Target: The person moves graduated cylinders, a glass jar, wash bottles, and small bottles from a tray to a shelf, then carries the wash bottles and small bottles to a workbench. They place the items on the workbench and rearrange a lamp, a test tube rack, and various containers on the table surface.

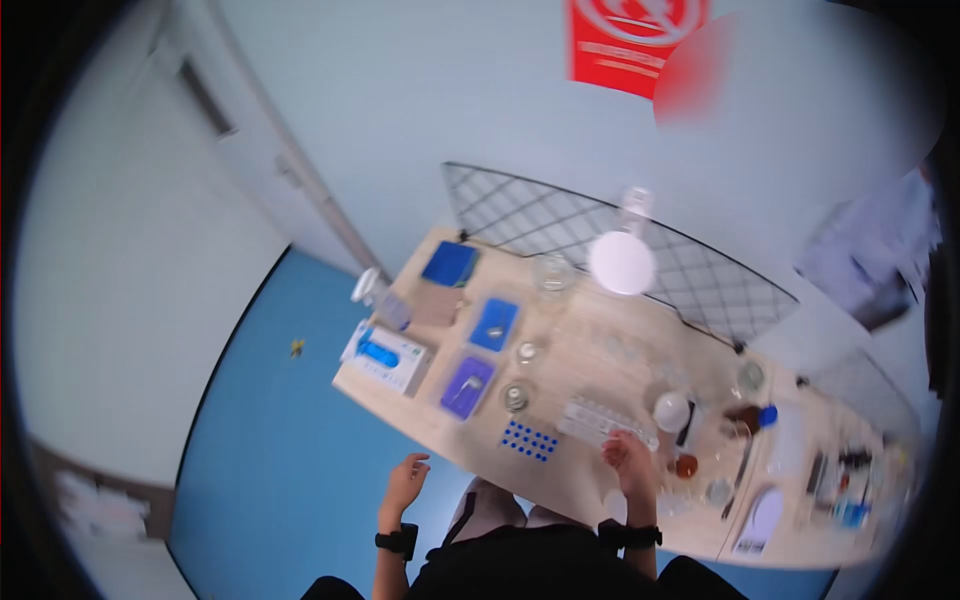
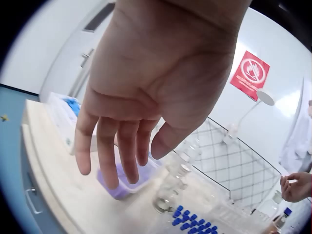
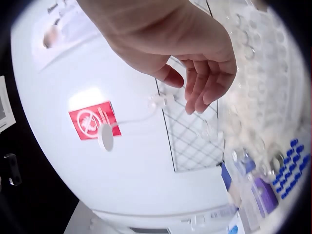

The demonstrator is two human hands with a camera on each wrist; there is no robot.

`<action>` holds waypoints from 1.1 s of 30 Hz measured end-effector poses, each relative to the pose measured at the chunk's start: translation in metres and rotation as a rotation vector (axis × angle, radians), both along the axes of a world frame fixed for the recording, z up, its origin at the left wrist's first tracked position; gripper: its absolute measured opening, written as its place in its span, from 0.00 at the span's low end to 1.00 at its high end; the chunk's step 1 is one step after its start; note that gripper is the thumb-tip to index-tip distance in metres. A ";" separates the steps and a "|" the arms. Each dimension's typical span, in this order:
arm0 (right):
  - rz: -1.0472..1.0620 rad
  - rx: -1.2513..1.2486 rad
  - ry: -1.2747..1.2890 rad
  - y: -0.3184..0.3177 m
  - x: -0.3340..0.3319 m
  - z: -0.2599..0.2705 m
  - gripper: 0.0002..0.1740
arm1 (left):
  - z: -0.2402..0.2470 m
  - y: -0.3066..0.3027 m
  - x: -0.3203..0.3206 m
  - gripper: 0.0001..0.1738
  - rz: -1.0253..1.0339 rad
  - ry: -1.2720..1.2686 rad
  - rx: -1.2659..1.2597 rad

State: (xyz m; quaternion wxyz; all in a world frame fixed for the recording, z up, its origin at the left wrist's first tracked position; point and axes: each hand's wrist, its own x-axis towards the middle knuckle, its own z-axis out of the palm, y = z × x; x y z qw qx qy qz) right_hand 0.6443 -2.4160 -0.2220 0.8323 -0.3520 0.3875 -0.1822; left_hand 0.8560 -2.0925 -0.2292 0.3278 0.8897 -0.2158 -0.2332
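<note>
My left hand (image 1: pixel 405 482) hangs in the air off the front edge of the table, fingers loosely extended and holding nothing. In the left wrist view its palm covers part of a purple-bottomed tray (image 2: pixel 114 187). My right hand (image 1: pixel 628 462) hovers over the front part of the table, fingers loosely bent with nothing between them. Closest to it lies a long clear rack (image 1: pixel 588 420), partly overlapped by the fingers in the head view. A block of several blue-capped tubes (image 1: pixel 529 440) stands between the two hands, left of the rack.
To the left are a purple tray (image 1: pixel 450 402), a blue tray (image 1: pixel 488 338), a glove box (image 1: pixel 405 372) and a spray bottle (image 1: pixel 392 308). Glass jars (image 1: pixel 516 397) stand mid-table. Right are a brown bottle (image 1: pixel 741 420) and other glassware. A mesh panel (image 1: pixel 540 205) and lamp (image 1: pixel 622 263) stand behind.
</note>
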 end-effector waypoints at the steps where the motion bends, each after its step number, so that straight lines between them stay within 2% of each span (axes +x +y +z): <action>1: 0.075 0.005 -0.007 0.004 0.009 -0.004 0.12 | 0.005 0.014 -0.017 0.13 0.141 0.027 -0.050; 2: 0.162 0.026 0.009 0.011 0.019 -0.007 0.12 | 0.009 0.030 -0.031 0.13 0.277 0.047 -0.102; 5: 0.369 0.014 0.099 0.033 0.045 -0.003 0.11 | 0.001 0.072 -0.083 0.13 0.459 0.055 -0.047; 6: 0.398 -0.020 0.070 0.043 0.053 0.004 0.11 | 0.006 0.083 -0.098 0.14 0.454 0.080 -0.080; 10: 0.611 -0.077 0.023 0.092 0.086 0.019 0.11 | 0.019 0.122 -0.148 0.14 0.748 0.059 -0.127; 14: 0.851 -0.118 0.010 0.169 0.105 0.026 0.10 | 0.022 0.181 -0.209 0.14 1.014 -0.041 -0.207; 17: 1.078 -0.150 0.013 0.253 0.114 0.018 0.10 | 0.014 0.239 -0.274 0.14 1.221 -0.040 -0.218; 21: 1.364 -0.187 -0.021 0.405 0.085 0.008 0.10 | 0.005 0.334 -0.399 0.14 1.518 -0.152 -0.148; 22: 1.449 -0.198 -0.051 0.445 0.073 0.009 0.10 | 0.001 0.356 -0.431 0.14 1.656 -0.180 -0.126; 24: 1.655 -0.257 -0.094 0.515 0.055 0.007 0.11 | -0.006 0.382 -0.474 0.14 1.859 -0.226 -0.112; 26: 1.901 -0.284 -0.171 0.582 0.014 0.017 0.11 | 0.006 0.402 -0.533 0.13 2.111 -0.431 0.036; 27: 1.935 -0.275 -0.159 0.610 -0.006 0.021 0.11 | 0.008 0.407 -0.560 0.13 2.143 -0.416 0.054; 29: 2.155 -0.263 -0.236 0.662 -0.038 0.026 0.11 | 0.001 0.419 -0.592 0.13 2.230 -0.366 -0.084; 30: 2.200 -0.306 -0.249 0.667 -0.022 0.025 0.11 | -0.006 0.405 -0.572 0.13 2.255 -0.365 -0.078; 32: 2.294 -0.372 -0.231 0.710 -0.044 0.012 0.11 | -0.026 0.409 -0.595 0.14 2.316 -0.337 -0.279; 33: 2.364 -0.426 -0.215 0.730 -0.055 0.008 0.11 | -0.031 0.409 -0.603 0.14 2.357 -0.321 -0.279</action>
